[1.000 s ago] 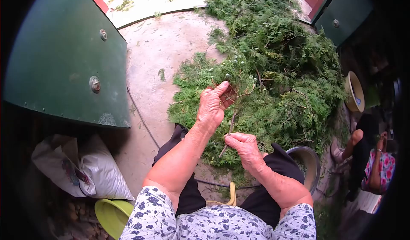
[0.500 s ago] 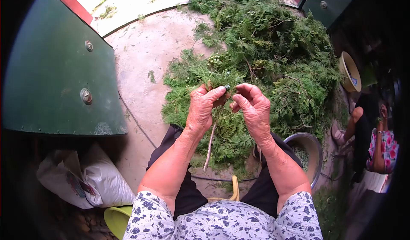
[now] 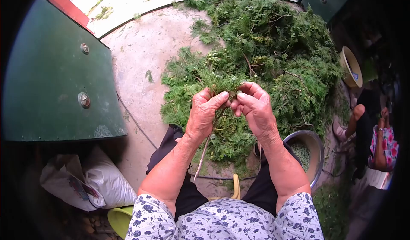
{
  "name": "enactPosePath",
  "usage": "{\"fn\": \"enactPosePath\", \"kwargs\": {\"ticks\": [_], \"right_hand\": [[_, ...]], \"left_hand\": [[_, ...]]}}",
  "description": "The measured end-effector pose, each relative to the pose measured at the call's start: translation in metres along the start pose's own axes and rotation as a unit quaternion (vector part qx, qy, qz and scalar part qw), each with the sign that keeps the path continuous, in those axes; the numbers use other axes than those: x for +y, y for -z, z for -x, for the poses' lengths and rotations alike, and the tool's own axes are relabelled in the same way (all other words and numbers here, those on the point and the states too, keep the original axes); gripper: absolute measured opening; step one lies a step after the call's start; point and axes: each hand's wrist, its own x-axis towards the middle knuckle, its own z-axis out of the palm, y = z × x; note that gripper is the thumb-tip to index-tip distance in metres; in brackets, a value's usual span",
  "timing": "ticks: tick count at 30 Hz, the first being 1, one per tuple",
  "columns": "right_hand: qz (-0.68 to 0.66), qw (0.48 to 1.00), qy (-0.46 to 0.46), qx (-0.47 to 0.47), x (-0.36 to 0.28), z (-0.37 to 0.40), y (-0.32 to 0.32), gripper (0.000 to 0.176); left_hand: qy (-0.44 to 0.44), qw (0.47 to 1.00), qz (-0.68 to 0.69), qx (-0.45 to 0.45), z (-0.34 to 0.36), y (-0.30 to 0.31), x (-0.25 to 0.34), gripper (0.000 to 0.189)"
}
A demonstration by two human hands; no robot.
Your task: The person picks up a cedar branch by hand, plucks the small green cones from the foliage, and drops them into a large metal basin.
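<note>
My left hand (image 3: 203, 111) is closed round a cut evergreen branch (image 3: 202, 158), its bare stem hanging down toward my lap and its leafy top (image 3: 225, 84) showing above my fingers. Close beside it, my right hand (image 3: 259, 111) is closed in a pinch, thumb against fingers, at the foliage. A small round green cone (image 3: 238, 93) shows at the right thumb tip, partly hidden by the fingers. Beyond both hands spreads a large heap of evergreen branches (image 3: 273, 47), with pale cones on some of them.
By my right knee stands a metal basin (image 3: 317, 163) holding many small green cones (image 3: 300, 154). A tan basin (image 3: 345, 64) is farther right, near a seated person (image 3: 378, 150). On the left are a green metal door (image 3: 55, 77), white sacks (image 3: 106, 180) and a yellow-green basin (image 3: 119, 223).
My right hand has moved in against the foliage, its thumb now at a cone. The branch's lower stem has swung left and down. The view has shifted slightly.
</note>
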Motion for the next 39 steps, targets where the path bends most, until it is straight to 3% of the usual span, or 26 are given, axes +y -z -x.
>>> {"fn": "enactPosePath", "kwargs": {"ticks": [3,8,16,19,23,34,39], "right_hand": [[-0.151,0.988,-0.037,-0.007,-0.005,-0.005,0.008,0.017],[-0.151,0.984,-0.078,-0.056,0.005,-0.007,0.013,0.025],[-0.039,0.999,-0.018,-0.025,0.005,-0.002,0.009,0.019],[-0.158,0.983,-0.075,-0.05,0.003,-0.003,0.015,0.017],[-0.19,0.978,-0.082,-0.038,-0.011,-0.003,0.01,0.017],[-0.046,0.996,-0.068,-0.025,0.0,-0.002,0.017,0.017],[-0.132,0.983,-0.106,-0.068,0.0,-0.005,0.023,0.017]], "left_hand": [[-0.003,1.0,-0.011,0.026,0.0,-0.001,0.001,0.012],[0.024,0.999,-0.033,-0.002,-0.001,-0.001,0.005,0.009],[0.032,0.997,-0.062,0.021,0.002,-0.011,0.009,0.011],[0.036,0.998,-0.048,0.021,0.001,-0.012,0.008,0.01],[0.018,0.997,-0.073,0.022,0.0,-0.006,0.007,0.009],[0.018,0.992,-0.123,0.018,0.004,-0.018,0.011,0.008],[0.057,0.995,-0.081,0.003,0.005,-0.018,0.015,0.009]]}}
